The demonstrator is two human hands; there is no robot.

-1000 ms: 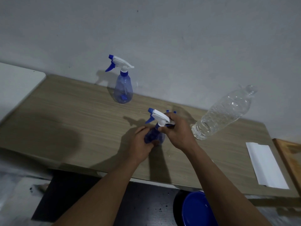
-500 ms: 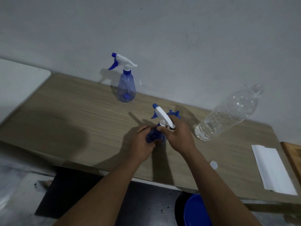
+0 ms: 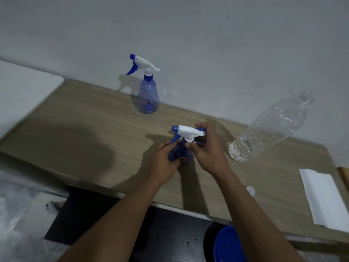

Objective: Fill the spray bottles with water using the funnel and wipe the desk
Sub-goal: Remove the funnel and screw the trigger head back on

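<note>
A small blue spray bottle [image 3: 181, 152] stands at the middle of the wooden desk [image 3: 90, 137]. My left hand [image 3: 164, 163] grips its body from the left. My right hand [image 3: 206, 150] pinches the neck under the white and blue trigger head [image 3: 189, 131], whose nozzle points left. A blue part shows behind my right fingers; I cannot tell what it is. A second spray bottle [image 3: 147, 95], capped, stands at the back by the wall. An uncapped clear water bottle [image 3: 272, 127], partly filled, stands at the right. A folded white cloth [image 3: 323, 197] lies at the desk's right end.
A small white cap [image 3: 250, 190] lies near the desk's front edge, right of my right arm. A white surface [image 3: 24, 95] adjoins the desk on the left. A blue bucket [image 3: 227, 244] sits on the floor below the front edge. A wooden board edge [image 3: 344, 178] shows at far right.
The trigger head has turned in my right hand, tilting up and then coming back level with its nozzle to the left. My left hand has kept its grip on the bottle's body.
</note>
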